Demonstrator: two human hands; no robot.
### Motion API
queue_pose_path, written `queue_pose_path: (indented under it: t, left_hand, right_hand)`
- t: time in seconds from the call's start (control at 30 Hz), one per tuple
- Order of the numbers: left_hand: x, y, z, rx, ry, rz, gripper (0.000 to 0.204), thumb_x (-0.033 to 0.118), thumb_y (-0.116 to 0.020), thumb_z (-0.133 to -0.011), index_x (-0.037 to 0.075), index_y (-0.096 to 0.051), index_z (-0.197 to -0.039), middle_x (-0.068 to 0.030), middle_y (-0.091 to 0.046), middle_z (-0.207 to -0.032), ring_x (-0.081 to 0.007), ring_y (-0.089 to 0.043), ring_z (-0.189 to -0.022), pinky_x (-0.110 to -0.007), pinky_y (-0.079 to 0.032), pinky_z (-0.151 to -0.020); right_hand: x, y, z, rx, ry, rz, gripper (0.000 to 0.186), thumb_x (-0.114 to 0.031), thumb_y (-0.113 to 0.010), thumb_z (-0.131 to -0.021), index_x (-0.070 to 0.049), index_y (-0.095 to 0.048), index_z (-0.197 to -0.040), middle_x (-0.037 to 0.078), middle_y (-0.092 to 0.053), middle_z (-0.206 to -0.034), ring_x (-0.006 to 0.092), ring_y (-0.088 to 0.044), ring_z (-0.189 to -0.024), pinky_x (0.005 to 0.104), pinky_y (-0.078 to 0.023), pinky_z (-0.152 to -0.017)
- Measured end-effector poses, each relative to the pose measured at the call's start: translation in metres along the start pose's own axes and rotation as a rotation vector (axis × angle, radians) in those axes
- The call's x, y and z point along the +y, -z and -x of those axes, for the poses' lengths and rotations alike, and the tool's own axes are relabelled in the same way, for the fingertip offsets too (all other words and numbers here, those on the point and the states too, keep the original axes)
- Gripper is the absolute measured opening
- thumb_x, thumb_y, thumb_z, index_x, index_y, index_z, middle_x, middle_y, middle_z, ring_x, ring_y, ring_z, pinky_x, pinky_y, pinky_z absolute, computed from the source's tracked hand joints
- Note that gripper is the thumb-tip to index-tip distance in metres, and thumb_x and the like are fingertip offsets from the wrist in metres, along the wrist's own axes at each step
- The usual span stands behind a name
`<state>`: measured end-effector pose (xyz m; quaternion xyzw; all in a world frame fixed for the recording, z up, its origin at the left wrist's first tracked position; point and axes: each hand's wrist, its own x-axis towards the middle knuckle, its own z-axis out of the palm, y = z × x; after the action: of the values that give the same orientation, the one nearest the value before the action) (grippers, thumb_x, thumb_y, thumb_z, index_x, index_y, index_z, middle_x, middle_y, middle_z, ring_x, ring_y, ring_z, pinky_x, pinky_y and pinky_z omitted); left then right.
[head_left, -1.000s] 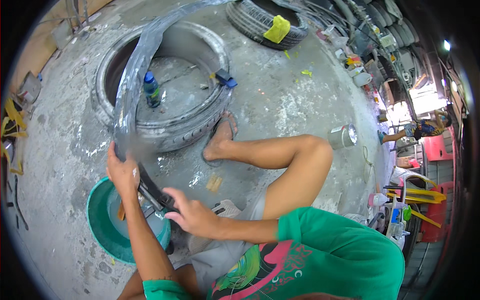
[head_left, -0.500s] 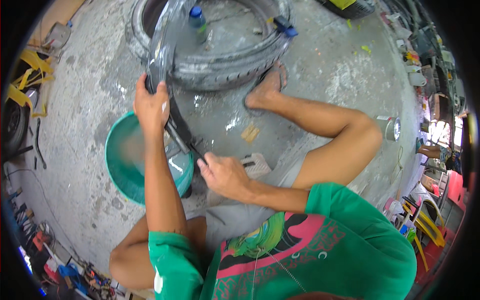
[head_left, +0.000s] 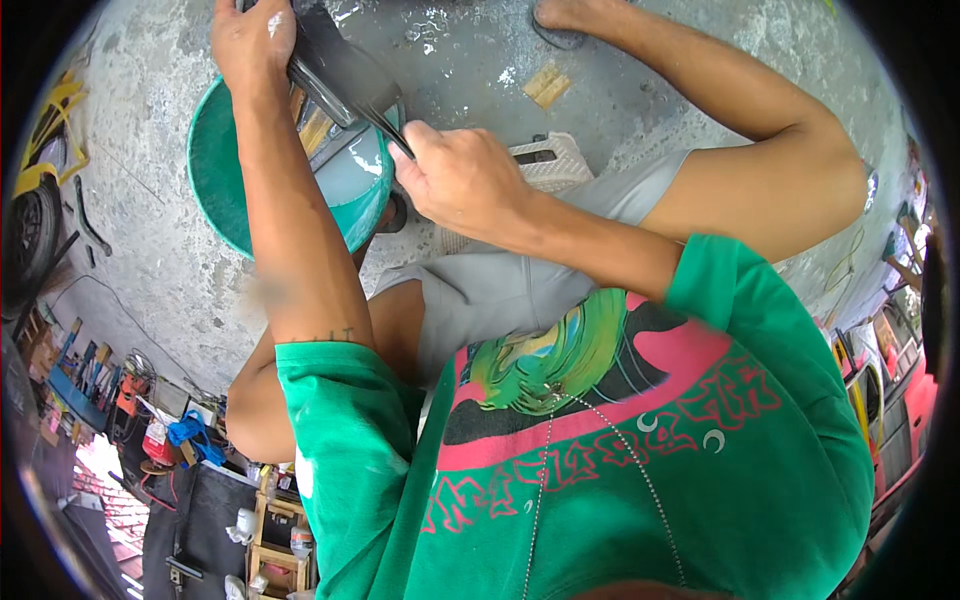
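Near the top, my left hand (head_left: pixel 255 45) grips a dark, glossy rubber tube (head_left: pixel 320 70) that slants over a teal bucket (head_left: pixel 215 170). My right hand (head_left: pixel 465 175) is closed on a thin black end of that tube, at the bucket's right rim. Inside the bucket, milky liquid (head_left: pixel 350 165) and some yellowish and metal pieces show, partly hidden by the tube and my left forearm.
A perforated light plastic piece (head_left: pixel 555 165) and a tan scrap (head_left: pixel 545 85) lie on the concrete floor. Yellow parts (head_left: pixel 60 110) and a wheel (head_left: pixel 35 230) are at left. Tools and cluttered items (head_left: pixel 150 430) fill the lower left. My bent legs surround the bucket.
My head has tilted downward, so hands, bucket and legs sit higher in view and the large tire has left it. Both hands still hold the tube.
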<state>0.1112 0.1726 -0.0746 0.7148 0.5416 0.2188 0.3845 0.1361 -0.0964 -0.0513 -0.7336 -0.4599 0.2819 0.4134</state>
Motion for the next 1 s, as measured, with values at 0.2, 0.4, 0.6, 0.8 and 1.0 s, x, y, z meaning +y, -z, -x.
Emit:
queue_pose_path:
  t: [0.2,0.4,0.6,0.8,1.0]
  left_hand:
    - [0.022,0.0,0.008,-0.014,0.078,0.0,0.062,0.03,-0.079,-0.083,0.0,-0.062,-0.135,-0.0166,-0.07,-0.114,-0.0208,-0.066,-0.1,-0.031,-0.05,-0.092]
    - [0.045,-0.002,0.018,-0.031,0.047,-0.129,0.054,0.018,-0.065,-0.089,-0.004,-0.058,-0.137,-0.0161,-0.072,-0.102,-0.0201,-0.064,-0.086,-0.032,-0.05,-0.08]
    - [-0.068,0.061,-0.085,-0.057,0.247,0.098,0.054,0.019,-0.065,-0.089,-0.004,-0.058,-0.137,-0.0172,-0.071,-0.105,-0.0213,-0.064,-0.09,-0.032,-0.05,-0.083]
    - [0.027,0.0,0.01,0.037,-0.099,-0.189,0.054,0.02,-0.065,-0.089,-0.004,-0.059,-0.136,-0.0185,-0.071,-0.11,-0.0215,-0.064,-0.092,-0.032,-0.05,-0.084]
    - [0.064,-0.001,0.041,-0.037,-0.042,-0.117,0.056,0.02,-0.064,-0.089,-0.006,-0.056,-0.138,-0.0191,-0.071,-0.11,-0.0231,-0.064,-0.094,-0.032,-0.05,-0.086]
  right_hand:
    - [-0.011,0.023,0.011,0.061,0.024,-0.132,0.023,-0.014,-0.067,-0.095,-0.003,-0.05,-0.083,0.018,-0.056,-0.057,0.0406,-0.061,-0.055,0.0493,-0.046,-0.048]
    - [-0.013,0.007,-0.001,0.119,0.201,-0.074,0.025,-0.019,-0.071,-0.086,-0.003,-0.052,-0.085,0.014,-0.062,-0.061,0.0354,-0.065,-0.055,0.048,-0.052,-0.05]
    - [-0.022,0.001,-0.02,0.121,0.204,-0.09,0.022,-0.017,-0.069,-0.088,-0.002,-0.054,-0.085,0.017,-0.064,-0.062,0.0386,-0.065,-0.057,0.0487,-0.053,-0.053]
    - [-0.002,-0.001,-0.018,-0.019,-0.038,-0.026,0.024,-0.019,-0.064,-0.094,0.0,-0.055,-0.082,0.022,-0.064,-0.063,0.0441,-0.065,-0.059,0.0525,-0.053,-0.055]
    - [0.003,-0.006,-0.02,-0.035,-0.033,0.007,0.025,-0.023,-0.063,-0.092,0.002,-0.06,-0.088,0.023,-0.068,-0.067,0.0429,-0.07,-0.065,0.0532,-0.058,-0.062]
